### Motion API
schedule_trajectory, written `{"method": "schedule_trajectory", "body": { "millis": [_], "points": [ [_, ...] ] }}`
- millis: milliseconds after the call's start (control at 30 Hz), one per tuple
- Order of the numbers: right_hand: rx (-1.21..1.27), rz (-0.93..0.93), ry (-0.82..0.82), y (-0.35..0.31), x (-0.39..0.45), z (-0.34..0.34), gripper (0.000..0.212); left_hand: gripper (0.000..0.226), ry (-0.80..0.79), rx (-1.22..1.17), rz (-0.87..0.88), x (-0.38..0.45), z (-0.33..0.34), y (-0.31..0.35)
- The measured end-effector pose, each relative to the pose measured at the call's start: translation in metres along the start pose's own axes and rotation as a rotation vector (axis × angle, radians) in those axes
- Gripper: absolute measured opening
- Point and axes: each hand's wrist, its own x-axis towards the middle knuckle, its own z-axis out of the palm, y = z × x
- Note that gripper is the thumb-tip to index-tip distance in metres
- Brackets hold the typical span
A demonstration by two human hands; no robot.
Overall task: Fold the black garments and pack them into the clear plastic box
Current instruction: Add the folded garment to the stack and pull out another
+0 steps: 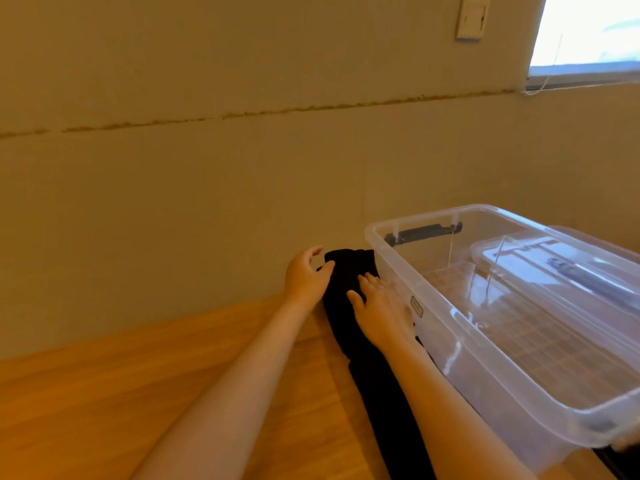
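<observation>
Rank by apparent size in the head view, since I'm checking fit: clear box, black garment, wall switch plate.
1. clear plastic box
2. black garment, partly hidden by the right arm and box
3. wall switch plate, farther away, so its smallness is partly distance

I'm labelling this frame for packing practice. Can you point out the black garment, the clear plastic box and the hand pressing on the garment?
black garment (349, 271): head view, far end of the folded strip.
clear plastic box (450, 327): head view, near long wall.
right hand (384, 306): head view, back of the hand, lying flat on the garment.
</observation>
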Motion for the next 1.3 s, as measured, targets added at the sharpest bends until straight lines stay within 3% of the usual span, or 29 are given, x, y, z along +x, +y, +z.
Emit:
{"method": "schedule_trajectory", "body": {
  "millis": [133,233,367,533,667,767,867,1000,1167,1300],
  "points": [
    [-0.035,-0.022,-0.002,0.002,0.004,0.004,0.053,0.038,-0.25,-0.018,-0.201,0.022,-0.008,0.006],
    [-0.024,-0.026,0.019,0.003,0.004,0.005,0.054,0.033,-0.209,-0.061,-0.229,0.029,-0.004,0.009],
    [0.009,-0.031,0.057,0.003,0.003,0.006,0.055,0.021,-0.174,-0.039,-0.143,0.027,0.005,0.016],
    [0.045,-0.046,0.098,0.004,0.001,0.008,0.06,0.024,-0.221,-0.16,-0.227,0.027,0.009,0.017],
    [0.18,-0.098,0.152,-0.001,-0.003,0.006,0.08,0.032,-0.17,-0.355,-0.377,0.027,0.01,0.021],
    [0.179,-0.128,0.176,-0.002,-0.004,0.007,0.09,0.031,-0.2,-0.342,-0.394,0.029,0.01,0.029],
    [0.051,-0.148,0.122,0.003,-0.003,0.009,0.078,0.03,-0.215,-0.195,-0.348,0.036,0.005,0.029],
    [-0.102,-0.165,0.008,0.004,0.0,0.01,0.062,0.016,-0.114,0.049,-0.169,0.043,-0.006,0.015],
    [-0.094,-0.133,0.003,0.004,0.003,0.011,0.063,0.037,-0.432,-0.204,-0.396,0.041,-0.016,-0.004],
    [-0.07,-0.144,0.028,0.003,0.002,0.01,0.063,0.034,-0.426,-0.198,-0.33,0.037,-0.012,-0.003]
  ]
}}
